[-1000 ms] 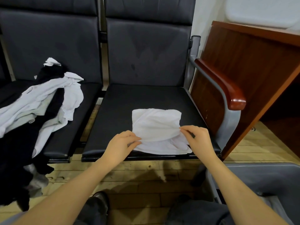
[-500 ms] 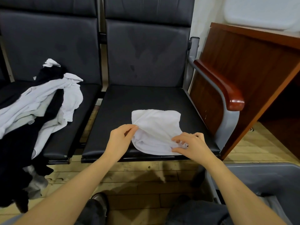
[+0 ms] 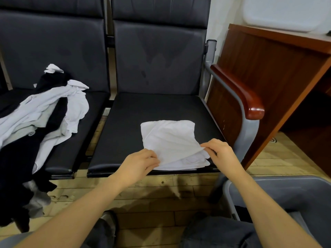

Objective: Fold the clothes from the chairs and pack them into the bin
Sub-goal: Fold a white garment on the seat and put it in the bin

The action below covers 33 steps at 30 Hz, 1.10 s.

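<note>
Nearest you, your left hand (image 3: 138,162) and right hand (image 3: 219,152) each pinch the top layer of the white garment (image 3: 169,140), folded on the right chair seat (image 3: 143,111). Lift unevenly and I'd expect the fold to slide apart. The bin (image 3: 279,192) waits at your right; beyond, unfolded clothes (image 3: 44,119) heap the left chair.

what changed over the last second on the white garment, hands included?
Half a second ago the right hand lay low on the near edge of the white garment; it has since come up and pinches the top layer at the right corner, as a second ago. The left hand keeps its pinch on the left corner. The garment stayed on the right seat, the clothes pile on the left seat, the bin likewise.
</note>
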Available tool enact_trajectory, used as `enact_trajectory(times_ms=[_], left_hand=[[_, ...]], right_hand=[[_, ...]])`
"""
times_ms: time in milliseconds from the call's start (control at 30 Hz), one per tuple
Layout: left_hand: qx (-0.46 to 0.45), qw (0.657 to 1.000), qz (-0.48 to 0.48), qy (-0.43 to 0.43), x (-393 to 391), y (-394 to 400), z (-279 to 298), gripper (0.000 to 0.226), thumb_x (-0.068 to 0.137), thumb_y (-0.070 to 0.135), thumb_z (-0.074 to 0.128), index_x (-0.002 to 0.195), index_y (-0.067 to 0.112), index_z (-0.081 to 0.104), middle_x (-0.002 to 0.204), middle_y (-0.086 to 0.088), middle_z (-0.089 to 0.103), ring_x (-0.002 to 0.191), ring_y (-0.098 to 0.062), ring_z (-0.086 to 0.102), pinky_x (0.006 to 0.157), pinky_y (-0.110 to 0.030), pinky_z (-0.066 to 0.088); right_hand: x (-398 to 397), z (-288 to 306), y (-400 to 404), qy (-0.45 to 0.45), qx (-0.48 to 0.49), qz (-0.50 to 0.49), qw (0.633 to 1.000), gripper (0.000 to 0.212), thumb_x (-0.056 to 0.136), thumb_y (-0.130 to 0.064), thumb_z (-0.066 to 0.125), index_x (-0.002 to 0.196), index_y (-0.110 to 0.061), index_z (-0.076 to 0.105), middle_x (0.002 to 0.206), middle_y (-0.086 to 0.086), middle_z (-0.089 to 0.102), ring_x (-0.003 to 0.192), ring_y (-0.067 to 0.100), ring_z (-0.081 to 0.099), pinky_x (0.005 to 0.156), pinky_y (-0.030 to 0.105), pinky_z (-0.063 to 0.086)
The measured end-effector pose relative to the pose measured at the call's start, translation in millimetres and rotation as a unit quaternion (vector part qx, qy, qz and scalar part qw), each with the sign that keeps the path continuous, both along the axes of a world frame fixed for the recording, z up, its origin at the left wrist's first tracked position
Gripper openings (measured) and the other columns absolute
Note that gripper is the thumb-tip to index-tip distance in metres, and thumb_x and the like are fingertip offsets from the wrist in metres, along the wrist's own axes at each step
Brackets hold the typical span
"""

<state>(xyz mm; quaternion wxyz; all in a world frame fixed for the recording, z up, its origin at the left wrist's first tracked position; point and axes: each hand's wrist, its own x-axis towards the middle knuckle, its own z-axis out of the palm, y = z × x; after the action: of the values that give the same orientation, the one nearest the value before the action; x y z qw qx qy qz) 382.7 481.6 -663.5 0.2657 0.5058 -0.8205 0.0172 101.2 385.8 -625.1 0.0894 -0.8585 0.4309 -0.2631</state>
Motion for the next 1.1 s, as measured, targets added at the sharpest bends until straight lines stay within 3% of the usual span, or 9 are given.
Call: enact_trajectory(times_ms=[67,233,333,433,600,733,833,967,1100], left_hand=[[-0.002,1.000,-0.006,0.001,5.0,2.7,1.4,0.031,0.090,0.030,0.047,0.089,0.018,0.075,0.089,0.006,0.067,0.081,-0.009,0.063,0.065,-0.025,0.056],[-0.033,0.999,0.020,0.029,2.3,6.3,8.5,0.030,0.091,0.028,0.047,0.093,0.011,0.072,0.096,0.002,0.069,0.088,-0.013,0.066,0.073,-0.030,0.057],[-0.029,0.982,0.083,0.167,-4.8,4.8,18.1,0.024,0.092,0.026,0.054,0.100,0.009,0.070,0.099,0.003,0.068,0.089,-0.010,0.065,0.079,-0.031,0.056],[-0.037,0.950,0.123,0.285,-4.3,1.0,32.8,0.017,0.090,0.017,0.061,0.104,0.010,0.068,0.103,0.004,0.066,0.094,-0.006,0.062,0.084,-0.024,0.052],[-0.009,1.000,0.007,0.006,6.6,4.6,28.6,0.032,0.094,0.031,0.041,0.089,0.013,0.066,0.108,-0.001,0.068,0.098,-0.014,0.063,0.089,-0.032,0.051],[0.082,0.993,-0.015,-0.078,1.2,5.5,20.0,0.042,0.092,0.041,0.027,0.089,0.019,0.062,0.084,0.007,0.064,0.077,-0.011,0.060,0.072,-0.035,0.052],[0.070,0.996,0.019,-0.052,-0.8,2.4,23.3,0.049,0.093,0.050,0.022,0.101,0.021,0.061,0.080,0.008,0.066,0.067,-0.009,0.059,0.064,-0.028,0.049],[0.037,0.995,0.091,0.023,-13.0,-7.3,30.8,0.029,0.099,0.034,0.042,0.114,0.018,0.062,0.103,0.006,0.068,0.073,-0.014,0.064,0.065,-0.029,0.052],[0.057,0.980,0.188,0.025,-34.8,-40.4,40.5,0.030,0.098,0.035,0.044,0.117,0.019,0.061,0.111,0.004,0.062,0.091,-0.016,0.060,0.078,-0.029,0.047]], right_hand=[[-5.3,0.5,0.8,0.015,-0.029,-0.001,0.999,0.021,0.089,0.003,0.057,0.103,-0.005,0.071,0.092,0.007,0.066,0.085,0.021,0.061,0.079,0.041,0.053],[-5.4,7.6,9.8,-0.056,0.028,0.011,0.998,0.020,0.093,-0.004,0.055,0.102,-0.017,0.067,0.102,-0.011,0.060,0.098,0.014,0.057,0.090,0.033,0.049],[-2.8,9.4,9.3,-0.059,-0.005,0.015,0.998,0.024,0.094,-0.004,0.054,0.102,-0.022,0.066,0.092,-0.012,0.061,0.090,0.018,0.058,0.087,0.043,0.046],[-4.0,20.2,12.5,-0.059,-0.107,-0.026,0.992,0.031,0.085,0.014,0.054,0.099,-0.011,0.067,0.092,0.004,0.063,0.090,0.024,0.058,0.085,0.026,0.030],[-15.4,11.3,11.1,0.157,-0.185,-0.012,0.970,0.055,0.062,0.019,0.070,0.099,-0.022,0.070,0.088,-0.001,0.058,0.077,0.020,0.053,0.073,0.027,0.018],[-20.4,2.8,14.7,0.247,-0.060,0.042,0.966,0.046,0.087,0.005,0.054,0.112,-0.033,0.065,0.098,-0.009,0.050,0.087,0.011,0.035,0.076,0.024,0.009],[-19.4,3.7,15.0,0.193,0.037,0.036,0.980,0.031,0.094,-0.014,0.047,0.110,-0.034,0.064,0.100,-0.014,0.042,0.094,0.010,0.034,0.083,0.025,0.012],[0.8,2.4,5.6,0.017,0.082,-0.049,0.995,0.022,0.096,-0.019,0.048,0.102,-0.029,0.067,0.096,-0.010,0.049,0.086,0.008,0.044,0.090,0.034,0.030],[28.0,7.7,-19.5,0.000,0.115,-0.136,0.984,0.018,0.097,-0.022,0.047,0.089,-0.024,0.064,0.089,-0.003,0.053,0.076,0.010,0.048,0.095,0.043,0.038]])
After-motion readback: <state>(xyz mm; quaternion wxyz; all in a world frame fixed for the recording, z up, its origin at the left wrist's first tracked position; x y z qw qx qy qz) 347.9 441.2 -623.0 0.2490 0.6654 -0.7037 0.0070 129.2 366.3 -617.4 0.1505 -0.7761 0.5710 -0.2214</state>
